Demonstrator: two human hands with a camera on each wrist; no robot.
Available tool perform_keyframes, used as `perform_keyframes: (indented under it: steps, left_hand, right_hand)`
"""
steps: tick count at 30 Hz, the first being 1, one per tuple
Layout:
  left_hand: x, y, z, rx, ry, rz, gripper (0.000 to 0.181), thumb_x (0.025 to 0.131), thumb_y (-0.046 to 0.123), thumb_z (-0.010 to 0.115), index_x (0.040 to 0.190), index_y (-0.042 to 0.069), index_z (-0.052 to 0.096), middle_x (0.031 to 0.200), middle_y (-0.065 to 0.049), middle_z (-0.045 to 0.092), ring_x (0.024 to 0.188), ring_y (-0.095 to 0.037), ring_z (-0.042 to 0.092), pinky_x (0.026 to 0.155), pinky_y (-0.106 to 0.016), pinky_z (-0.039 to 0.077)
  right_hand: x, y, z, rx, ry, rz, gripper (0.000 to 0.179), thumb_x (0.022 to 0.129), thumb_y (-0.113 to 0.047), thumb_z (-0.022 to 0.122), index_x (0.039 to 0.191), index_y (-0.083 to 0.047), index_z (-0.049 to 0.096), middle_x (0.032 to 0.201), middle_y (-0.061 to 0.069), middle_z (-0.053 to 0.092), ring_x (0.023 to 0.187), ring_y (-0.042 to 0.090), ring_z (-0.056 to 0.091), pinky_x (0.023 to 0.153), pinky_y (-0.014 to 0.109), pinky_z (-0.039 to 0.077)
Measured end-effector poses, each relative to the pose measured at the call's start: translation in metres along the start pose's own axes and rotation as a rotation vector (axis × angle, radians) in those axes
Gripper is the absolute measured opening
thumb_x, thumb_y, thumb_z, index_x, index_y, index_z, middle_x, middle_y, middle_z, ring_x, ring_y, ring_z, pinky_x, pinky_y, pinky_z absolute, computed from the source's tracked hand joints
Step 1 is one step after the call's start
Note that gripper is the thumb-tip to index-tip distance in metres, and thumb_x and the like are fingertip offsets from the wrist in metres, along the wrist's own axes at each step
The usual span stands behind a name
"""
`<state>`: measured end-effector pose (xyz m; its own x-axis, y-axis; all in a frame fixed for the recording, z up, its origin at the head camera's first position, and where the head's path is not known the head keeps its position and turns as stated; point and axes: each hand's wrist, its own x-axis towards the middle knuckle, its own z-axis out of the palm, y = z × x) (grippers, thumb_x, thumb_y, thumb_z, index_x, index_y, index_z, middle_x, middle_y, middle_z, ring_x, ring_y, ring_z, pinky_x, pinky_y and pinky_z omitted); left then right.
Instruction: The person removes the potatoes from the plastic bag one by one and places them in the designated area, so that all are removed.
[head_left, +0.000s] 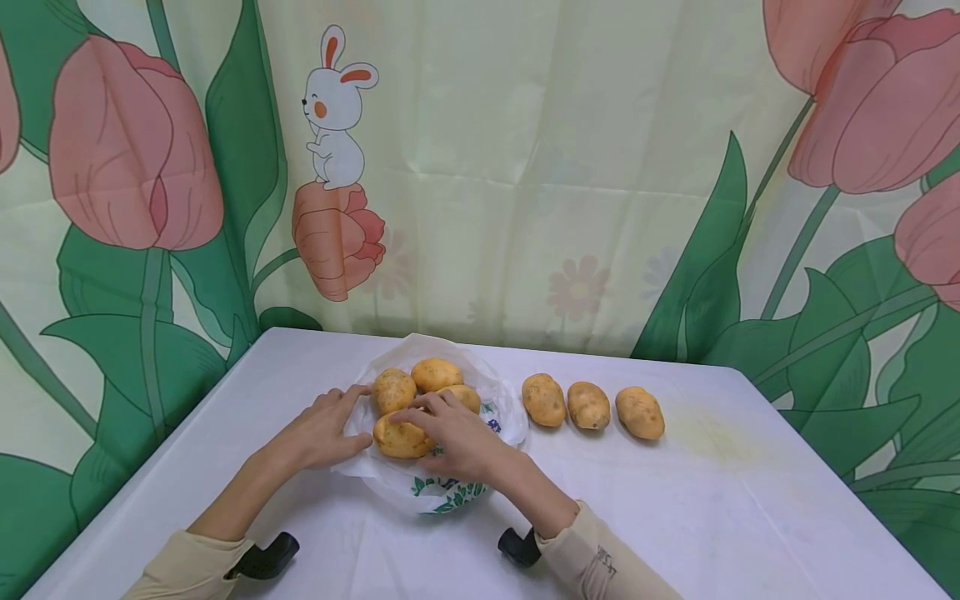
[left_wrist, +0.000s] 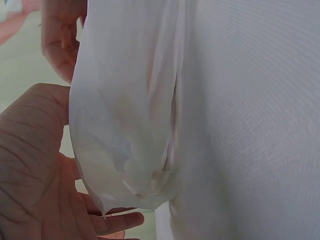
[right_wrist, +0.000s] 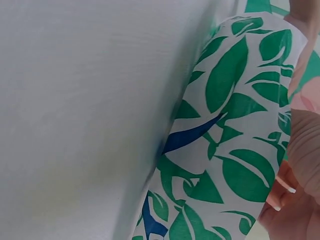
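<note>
A white plastic bag [head_left: 457,354] with green leaf print lies spread on the table, and several potatoes sit on or in it. My right hand [head_left: 465,437] reaches over the bag from the right. It holds the right end of the front potato [head_left: 401,438], fingers over the top and thumb lower down. Behind are a left potato [head_left: 393,390], a rear potato [head_left: 435,374] and one partly covered by the right hand. My left hand [head_left: 326,429] is at the bag's left rim, fingers and thumb spread. Both wrist views show mainly the bag's side [right_wrist: 240,130], hiding the potatoes.
Three potatoes stand in a row right of the bag: a near one [head_left: 543,400], a middle one [head_left: 588,406] and an outer one [head_left: 640,413]. A white cloth covers the table [head_left: 712,517]. Behind hangs a curtain [head_left: 495,167] printed with tulips and a rabbit.
</note>
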<state>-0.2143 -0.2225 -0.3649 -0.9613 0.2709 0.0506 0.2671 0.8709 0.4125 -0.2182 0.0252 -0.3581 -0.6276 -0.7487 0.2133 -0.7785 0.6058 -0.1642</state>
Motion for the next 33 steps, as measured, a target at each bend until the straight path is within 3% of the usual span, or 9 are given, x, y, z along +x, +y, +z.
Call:
perform_keyframes:
  steps: [8, 18, 25, 33]
  left_hand:
    - [0.001, -0.002, 0.000, -0.003, -0.007, -0.013, 0.072, 0.087, 0.032, 0.070, 0.149, 0.007, 0.043, 0.129, -0.027, 0.053, 0.113, -0.040, 0.055, 0.088, -0.058, 0.051]
    - [0.000, -0.003, 0.001, -0.015, -0.004, -0.004, 0.072, 0.087, 0.032, 0.069, 0.149, 0.006, 0.044, 0.129, -0.027, 0.053, 0.114, -0.040, 0.055, 0.088, -0.058, 0.051]
    - [-0.001, -0.003, 0.000, -0.014, 0.011, 0.018, 0.071, 0.086, 0.031, 0.069, 0.147, 0.006, 0.045, 0.128, -0.027, 0.054, 0.114, -0.040, 0.056, 0.088, -0.058, 0.050]
    - [-0.001, -0.001, -0.001, -0.015, 0.019, 0.031, 0.069, 0.086, 0.031, 0.068, 0.146, 0.006, 0.045, 0.127, -0.026, 0.054, 0.114, -0.040, 0.055, 0.089, -0.057, 0.050]
  right_hand:
    - [0.002, 0.000, 0.002, -0.061, 0.010, 0.007, 0.069, 0.086, -0.018, 0.084, 0.146, -0.030, 0.053, 0.139, 0.005, 0.052, 0.124, 0.021, 0.047, 0.097, 0.030, 0.048]
    - [0.001, -0.001, 0.005, -0.111, 0.024, 0.007, 0.067, 0.087, -0.022, 0.083, 0.146, -0.025, 0.050, 0.136, 0.006, 0.052, 0.123, 0.022, 0.049, 0.099, 0.032, 0.046]
    - [-0.005, -0.001, 0.004, -0.048, 0.077, 0.036, 0.068, 0.086, -0.024, 0.084, 0.145, -0.024, 0.050, 0.131, 0.005, 0.053, 0.118, 0.022, 0.051, 0.095, 0.035, 0.048]
    - [-0.018, -0.003, -0.003, 0.066, 0.132, 0.093, 0.071, 0.085, -0.024, 0.084, 0.146, -0.024, 0.047, 0.129, 0.004, 0.050, 0.108, 0.017, 0.051, 0.081, 0.027, 0.050]
